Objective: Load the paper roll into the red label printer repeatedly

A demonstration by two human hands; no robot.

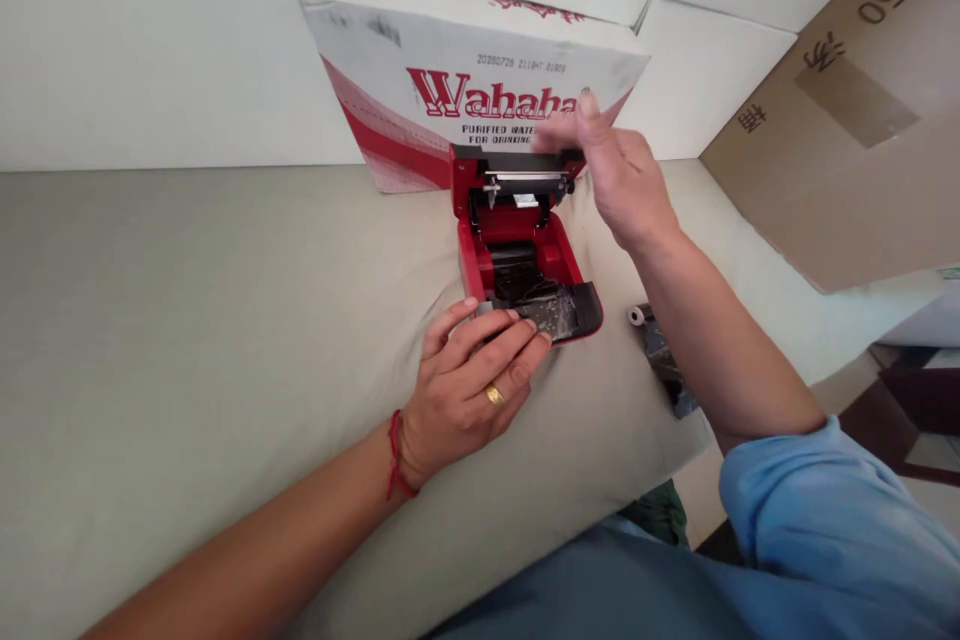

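A small red and black printer point(517, 240) sits open on a beige cloth-covered surface point(187, 320), its lid point(517, 165) raised at the back. My left hand point(469, 385), with a gold ring and a red wrist thread, rests on the printer's front edge, fingers stretched over it. My right hand point(611, 175) is at the top right corner of the raised lid, its fingers motion-blurred. A paper roll in dark wrapping point(660, 350) lies just right of the printer, partly hidden by my right forearm.
A white and red Wahaha water carton point(420, 80) stands directly behind the printer. A brown cardboard box point(847, 120) leans at the right. White cushions point(135, 40) form the back. The surface's edge drops off at lower right, where dark furniture point(915, 410) shows.
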